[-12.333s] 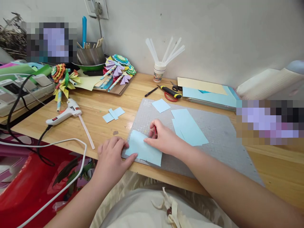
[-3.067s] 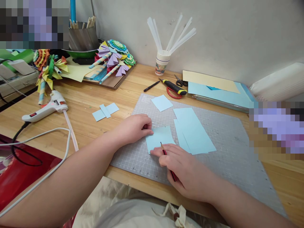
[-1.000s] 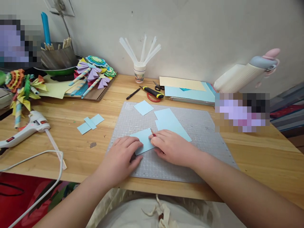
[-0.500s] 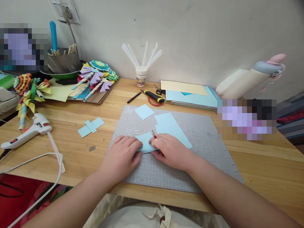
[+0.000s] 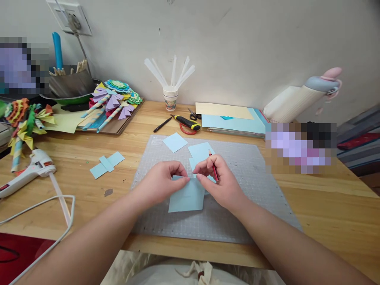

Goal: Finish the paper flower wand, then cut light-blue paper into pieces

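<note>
A light blue paper piece is held up over the grey cutting mat. My left hand pinches its top edge between thumb and fingers. Close beside it, my right hand has thumb and forefinger at the same edge, with a red pencil tucked between its fingers. Behind my right hand lies a larger blue paper, partly covered. A blue square rests at the mat's back edge. Left of the mat sits a blue strip with a narrower band across it.
A white glue gun and its cable are at the left. Behind the mat are a black pen, a yellow-black cutter, scissors and a paper cup. Paper flowers stand back left.
The blue paper has been lifted off the mat and now shows a broad face towards me. Both hands have shifted to its top edge. The view has moved slightly.
</note>
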Action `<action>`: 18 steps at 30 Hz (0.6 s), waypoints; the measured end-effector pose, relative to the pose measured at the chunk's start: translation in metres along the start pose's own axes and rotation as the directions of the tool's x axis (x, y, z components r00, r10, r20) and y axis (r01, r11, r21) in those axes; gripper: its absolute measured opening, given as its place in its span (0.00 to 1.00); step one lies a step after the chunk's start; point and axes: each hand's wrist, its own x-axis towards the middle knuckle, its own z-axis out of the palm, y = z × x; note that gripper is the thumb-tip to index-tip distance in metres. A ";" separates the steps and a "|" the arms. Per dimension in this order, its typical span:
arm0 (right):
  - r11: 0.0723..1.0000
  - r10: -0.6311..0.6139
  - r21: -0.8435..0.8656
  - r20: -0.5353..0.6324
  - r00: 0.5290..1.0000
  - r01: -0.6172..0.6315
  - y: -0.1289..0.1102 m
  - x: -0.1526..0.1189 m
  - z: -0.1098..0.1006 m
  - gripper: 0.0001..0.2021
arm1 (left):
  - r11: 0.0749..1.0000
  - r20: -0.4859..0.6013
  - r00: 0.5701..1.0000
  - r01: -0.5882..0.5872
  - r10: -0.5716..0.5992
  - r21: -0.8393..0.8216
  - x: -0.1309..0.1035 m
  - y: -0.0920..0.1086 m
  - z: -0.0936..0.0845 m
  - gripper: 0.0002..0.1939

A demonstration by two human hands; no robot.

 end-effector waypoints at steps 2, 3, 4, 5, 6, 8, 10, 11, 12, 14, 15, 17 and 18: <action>1.000 0.002 -0.024 0.039 0.999 -0.001 0.001 0.000 0.001 0.12 | 0.999 0.008 0.999 -0.033 0.033 0.008 0.002 -0.003 0.005 0.09; 0.999 0.011 -0.040 0.065 0.998 -0.009 0.001 0.000 0.001 0.12 | 0.999 0.011 0.999 -0.042 0.042 0.010 0.001 -0.004 0.008 0.09; 0.998 0.022 -0.056 0.081 0.996 -0.018 0.002 -0.001 0.001 0.11 | 0.999 0.013 0.999 -0.046 0.046 0.012 0.001 -0.005 0.009 0.10; 0.997 0.029 -0.068 0.080 0.996 -0.024 0.002 -0.002 0.001 0.11 | 0.999 0.015 0.999 -0.042 0.041 0.013 -0.001 -0.007 0.010 0.10; 0.996 0.031 -0.081 0.072 0.997 -0.025 0.002 -0.002 0.001 0.11 | 0.999 0.016 0.999 -0.030 0.029 0.014 -0.002 -0.008 0.011 0.11; 0.991 0.018 -0.133 0.060 0.998 -0.010 0.002 -0.003 0.000 0.11 | 1.000 0.025 1.000 -0.010 0.009 0.021 -0.003 -0.010 0.011 0.12; 0.974 -0.010 -0.225 0.086 0.996 0.029 0.001 -0.004 0.000 0.11 | 0.999 0.032 0.999 -0.001 0.000 0.039 -0.003 -0.011 0.011 0.12; 0.961 -0.028 -0.270 0.107 0.994 0.056 0.001 -0.005 0.000 0.10 | 0.999 0.040 0.999 -0.003 0.001 0.050 -0.003 -0.012 0.012 0.12; 0.949 -0.050 -0.304 0.125 0.991 0.086 0.001 -0.005 0.000 0.10 | 0.998 0.050 0.999 -0.009 0.006 0.061 -0.003 -0.012 0.012 0.11; 0.931 -0.092 -0.338 0.146 0.985 0.137 0.002 -0.006 0.002 0.10 | 0.996 0.084 0.996 -0.027 0.021 0.079 -0.003 -0.012 0.013 0.10; 0.927 -0.108 -0.343 0.149 0.983 0.154 0.002 -0.006 0.003 0.10 | 0.995 0.105 0.994 -0.044 0.034 0.089 -0.003 -0.012 0.014 0.10; 0.922 -0.129 -0.344 0.164 0.978 0.179 0.004 -0.007 0.005 0.11 | 0.991 0.136 0.988 -0.081 0.066 0.109 -0.004 -0.011 0.015 0.09; 0.921 -0.136 -0.341 0.172 0.976 0.188 0.004 -0.007 0.006 0.11 | 0.988 0.146 0.986 -0.097 0.080 0.117 -0.005 -0.011 0.015 0.09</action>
